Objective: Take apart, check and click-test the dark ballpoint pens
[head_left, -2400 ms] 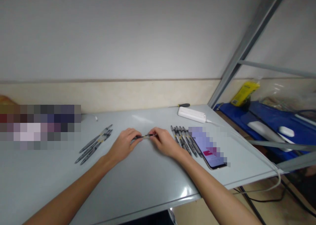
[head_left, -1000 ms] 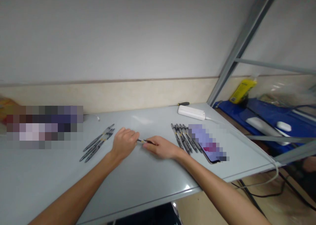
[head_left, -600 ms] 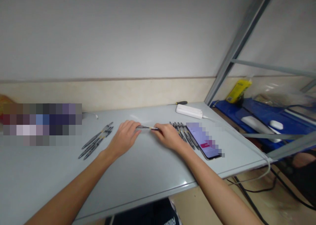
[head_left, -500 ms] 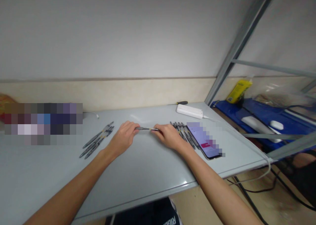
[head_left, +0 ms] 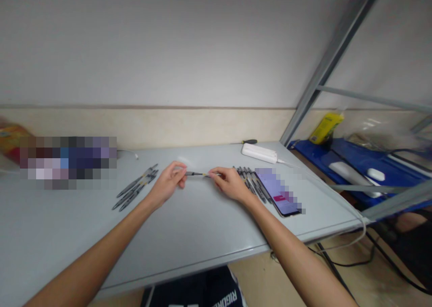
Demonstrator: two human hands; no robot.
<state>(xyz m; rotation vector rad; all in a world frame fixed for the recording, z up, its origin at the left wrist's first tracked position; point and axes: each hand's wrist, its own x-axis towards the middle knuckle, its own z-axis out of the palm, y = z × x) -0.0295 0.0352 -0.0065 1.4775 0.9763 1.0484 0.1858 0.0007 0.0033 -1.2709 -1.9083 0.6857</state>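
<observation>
A thin grey pen is stretched level between both my hands, just above the pale grey table. My left hand pinches its left end with the fingers closed. My right hand pinches its right end, also closed. A loose bunch of several similar pens lies to the left of my left hand. Another row of several pens lies just right of my right hand, beside a phone.
A white power adapter with a cable and a small screwdriver lie at the table's back edge. A slanted metal shelf post rises at the right, with a blue shelf holding a yellow pack and white items.
Both hands have kept the pen between them. A second ago they were close together; they have since moved apart along the pen and a little further from me.
</observation>
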